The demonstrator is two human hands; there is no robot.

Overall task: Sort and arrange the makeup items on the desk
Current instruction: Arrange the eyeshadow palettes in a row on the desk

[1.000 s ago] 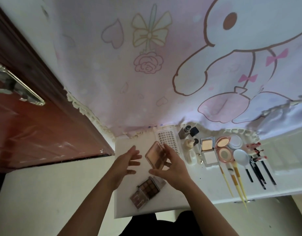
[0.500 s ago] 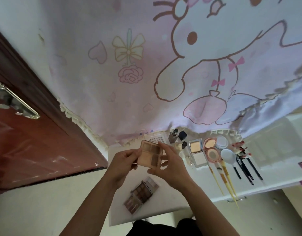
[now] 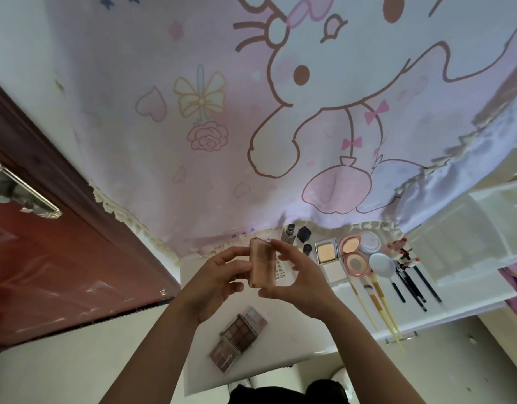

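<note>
A peach-pink palette is held up above the white desk between both hands. My left hand grips its left edge and my right hand holds its right edge and lower corner. Below them an open brown eyeshadow palette lies on the desk. To the right lie a square powder compact, a round pink compact, a second round compact, a white puff, a pale blue puff, yellow-handled brushes and black-handled brushes.
Small bottles and a dark blue cap stand at the desk's back edge under a pink cartoon-print curtain. A white sheet with dots lies behind the held palette. A dark red door with a metal handle is left.
The peach palette has risen and turned edge-on; it went from my right hand alone to both hands. The view has tilted, showing more of the curtain.
</note>
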